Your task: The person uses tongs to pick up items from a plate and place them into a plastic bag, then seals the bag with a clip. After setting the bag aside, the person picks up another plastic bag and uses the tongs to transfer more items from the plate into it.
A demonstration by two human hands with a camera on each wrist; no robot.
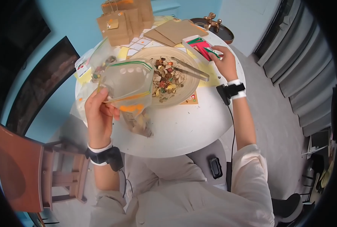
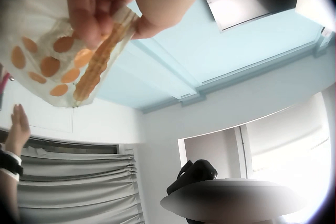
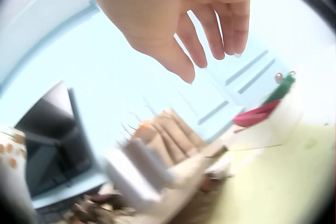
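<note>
My left hand pinches the rim of a clear zip bag, held up at the left front of the table. Orange dots and an orange band mark the bag in the left wrist view; some dried bits show in its bottom. Over a white box of red and green pieces hovers my right hand. The right wrist view shows that hand's fingers loosely extended with nothing between them. Partly behind the bag is a wide pale bowl of dried petals, with metal tongs lying across it.
Brown paper bags stand at the back of the round white table, beside flat brown cards. More clear bags lie at the left. A dark tray with a shiny balloon-dog figure sits beyond the table.
</note>
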